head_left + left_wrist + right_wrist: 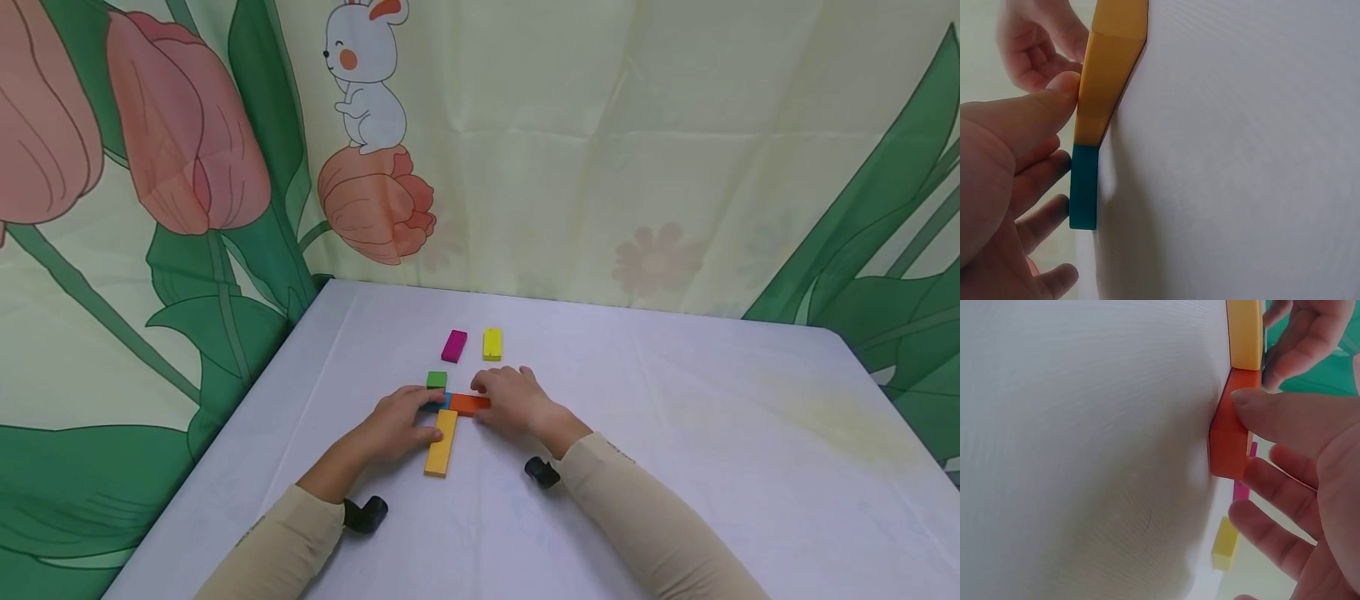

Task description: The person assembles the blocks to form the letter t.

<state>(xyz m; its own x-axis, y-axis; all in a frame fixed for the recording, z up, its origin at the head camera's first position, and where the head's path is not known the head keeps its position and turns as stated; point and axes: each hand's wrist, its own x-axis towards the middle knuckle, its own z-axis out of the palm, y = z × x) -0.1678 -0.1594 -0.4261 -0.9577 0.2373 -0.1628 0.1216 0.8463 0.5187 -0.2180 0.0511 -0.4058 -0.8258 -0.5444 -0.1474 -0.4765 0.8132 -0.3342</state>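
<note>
My left hand (pixel 393 427) rests over the blocks with fairly straight fingers. Its thumb touches the top of the long yellow-orange block (pixel 441 450), and its fingertips lie along the blue block (pixel 1084 187), partly covered in the head view. Beside it, my right hand (pixel 516 402) pinches the red-orange block (pixel 467 405), thumb on the near side and index finger at the outer end. The blue and red-orange blocks sit side by side at the head of the yellow-orange one, forming a T. Just behind the blue block is a green block (pixel 437 379).
Farther back on the white-covered table (pixel 675 433) lie a magenta block (pixel 453 346) and a bright yellow block (pixel 492 344). A printed curtain (pixel 540 167) hangs behind the table. Black wrist devices, one being the left device (pixel 366 515), jut out below the sleeves.
</note>
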